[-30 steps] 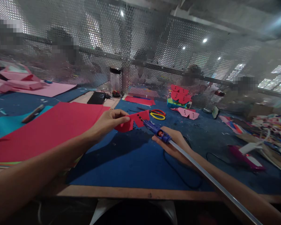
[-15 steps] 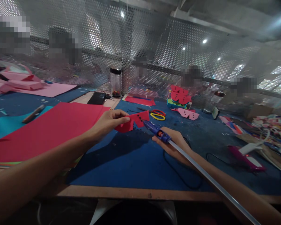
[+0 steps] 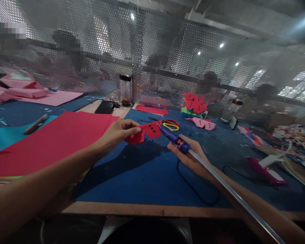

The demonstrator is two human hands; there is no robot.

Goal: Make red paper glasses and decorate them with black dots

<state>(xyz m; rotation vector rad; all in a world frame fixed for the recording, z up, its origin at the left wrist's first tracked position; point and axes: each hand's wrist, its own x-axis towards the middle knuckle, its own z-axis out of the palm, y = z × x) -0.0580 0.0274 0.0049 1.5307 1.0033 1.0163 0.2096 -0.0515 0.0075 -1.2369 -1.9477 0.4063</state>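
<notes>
My left hand (image 3: 117, 133) pinches a red paper cut-out (image 3: 145, 131) with small black holes, held above the blue table mat (image 3: 147, 176). My right hand (image 3: 190, 154) grips a blue hot glue gun (image 3: 175, 138) with a long clear glue stick (image 3: 231, 191) running back from it over my forearm. The gun's nozzle touches the right edge of the cut-out. A black cord (image 3: 193, 186) trails from the gun across the mat.
A large red sheet (image 3: 53, 139) lies left, with pink paper (image 3: 53, 97) behind. Red and yellow scissors (image 3: 170, 124), stacked red and pink cut-outs (image 3: 196, 105), a clear jar (image 3: 125, 89), a black phone (image 3: 105, 106) and a pink glue gun (image 3: 265, 169) lie around. Perforated metal mesh (image 3: 167, 51) backs the table; people sit behind it.
My right hand and the glue gun have shifted slightly right and up along the cut-out's edge. My left hand holds the cut-out in the same place.
</notes>
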